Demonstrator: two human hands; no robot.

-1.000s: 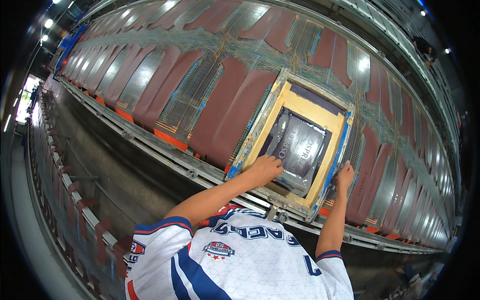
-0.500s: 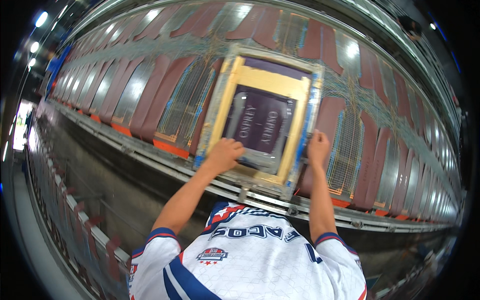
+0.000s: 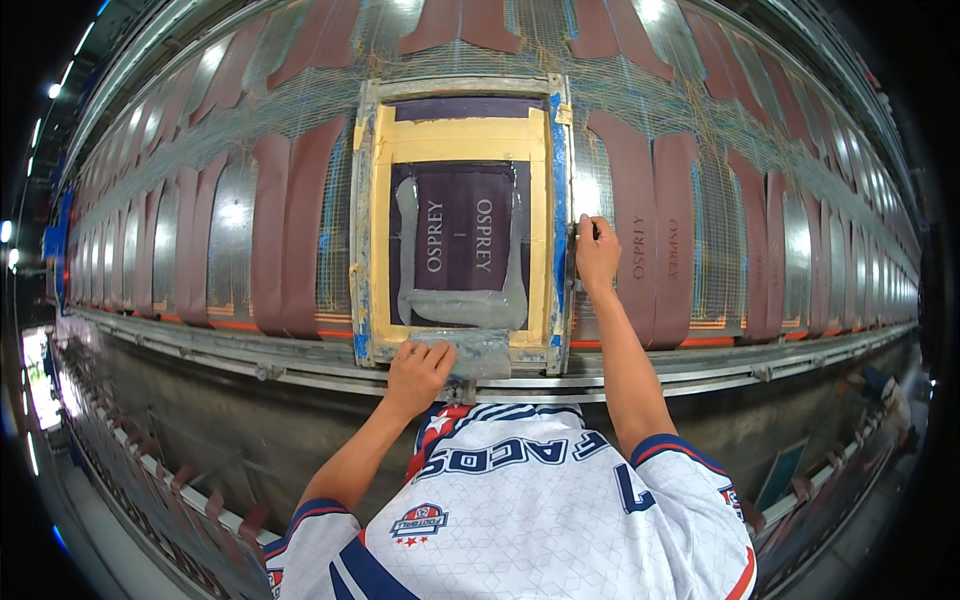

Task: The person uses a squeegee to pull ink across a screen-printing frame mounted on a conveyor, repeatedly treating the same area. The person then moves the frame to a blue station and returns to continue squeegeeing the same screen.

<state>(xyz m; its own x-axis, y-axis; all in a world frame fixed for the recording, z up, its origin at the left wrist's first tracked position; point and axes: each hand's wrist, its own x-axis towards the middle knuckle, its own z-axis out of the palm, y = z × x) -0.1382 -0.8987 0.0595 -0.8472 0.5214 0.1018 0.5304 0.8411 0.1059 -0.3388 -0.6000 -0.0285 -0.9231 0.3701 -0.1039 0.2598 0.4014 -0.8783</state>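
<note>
Frame point(image 3: 364, 220) alignment apparently preceded a level stroke: left hand point(image 3: 420, 375) gripped scraper point(image 3: 482, 352) at near edge; right hand point(image 3: 597, 252) curled alongside, hold unclear.

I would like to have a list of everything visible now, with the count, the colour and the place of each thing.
Frame: one, grey with blue patches, on the table
Yellow border: one, inside the frame
Panel: one, dark purple with pale lettering, within the border
Paste: one smear, grey, along the panel's sides and near edge
Scraper: one, grey, over the frame's near edge
Flat pieces: many, maroon, across the table
Table: one, shiny grey, spanning the view
Lights: several, white, left rim
Shirt: one, white, navy and red, bottom
Left hand: one, at the scraper's left end
Right hand: one, at the frame's right edge
</note>
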